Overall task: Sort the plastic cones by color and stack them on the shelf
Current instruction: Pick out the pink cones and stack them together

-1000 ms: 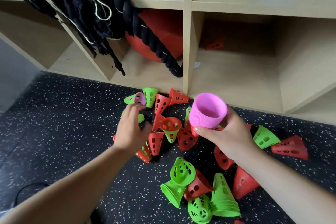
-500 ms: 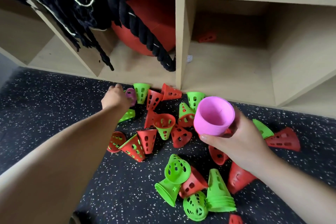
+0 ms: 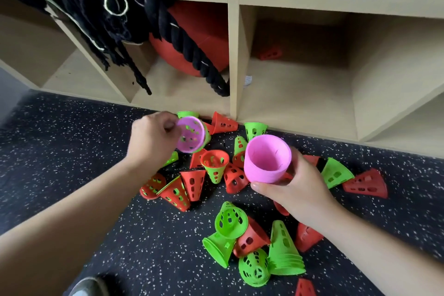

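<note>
Speckled floor (image 3: 72, 151) is carrying scattered cones; left hand (image 3: 151, 139) is pinching a pink cone (image 3: 191, 134), right hand (image 3: 298, 190) is gripping the pink stack (image 3: 266, 161).

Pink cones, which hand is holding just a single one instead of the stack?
The left hand pinches the single pink cone, holes visible inside; the right hand holds the pink stack.

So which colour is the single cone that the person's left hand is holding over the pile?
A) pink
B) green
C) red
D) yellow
A: the left hand pinches a pink cone by its rim, the same colour as the pink stack that the right hand grips.
</note>
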A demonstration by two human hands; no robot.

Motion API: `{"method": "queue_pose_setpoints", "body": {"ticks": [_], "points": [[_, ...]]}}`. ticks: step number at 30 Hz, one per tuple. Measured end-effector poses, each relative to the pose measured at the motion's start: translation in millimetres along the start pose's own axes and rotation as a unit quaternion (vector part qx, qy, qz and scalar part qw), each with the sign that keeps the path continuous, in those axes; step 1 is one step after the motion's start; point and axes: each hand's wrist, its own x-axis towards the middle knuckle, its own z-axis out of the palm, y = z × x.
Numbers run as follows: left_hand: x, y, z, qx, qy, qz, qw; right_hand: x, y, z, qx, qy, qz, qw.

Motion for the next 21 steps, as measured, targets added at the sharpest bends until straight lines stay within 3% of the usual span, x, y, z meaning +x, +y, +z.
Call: {"method": "queue_pose_setpoints", "body": {"ticks": [11,15,18,21], "points": [[-16,18,30,0.0,-0.143,-0.032,0.989,-13,10,-3,-0.016,0.013,0.006,1.0],[-20,14,23,-0.013,-0.134,-0.037,0.99,-11,12,-2,-0.019,0.012,0.008,1.0],[-27,21,9,-0.108,-0.084,-0.035,0.99,-9,15,0,-0.024,0.003,0.004,1.0],[-37,40,-10,-0.26,-0.085,-0.072,0.959,-7,17,3,-0.026,-0.002,-0.002,1.0]]}}
